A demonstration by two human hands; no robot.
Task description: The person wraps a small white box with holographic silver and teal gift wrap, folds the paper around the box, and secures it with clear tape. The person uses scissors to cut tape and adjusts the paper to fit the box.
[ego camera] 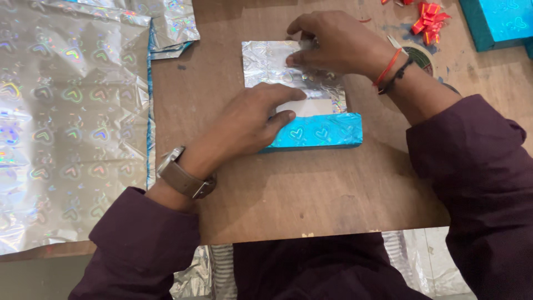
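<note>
Left of the left hand [250, 119] a loose foil sheet [66, 111] with heart marks lies on the worktop [288, 194]; it looks thin, light, easily creased and slippery, best taken by an edge. The left hand lies flat, fingers extended, gripping nothing, pressing down on the box [311, 111], a flat box half wrapped in silver-backed blue foil that sits directly beneath both hands and seems light and stiff enough to hold by its long sides. The right hand [333, 44], fingers curled, pinches the foil flap at the box's far edge; beyond it lie a red bow [428, 21] and a wrapped blue box [499, 22], contents hidden.
</note>
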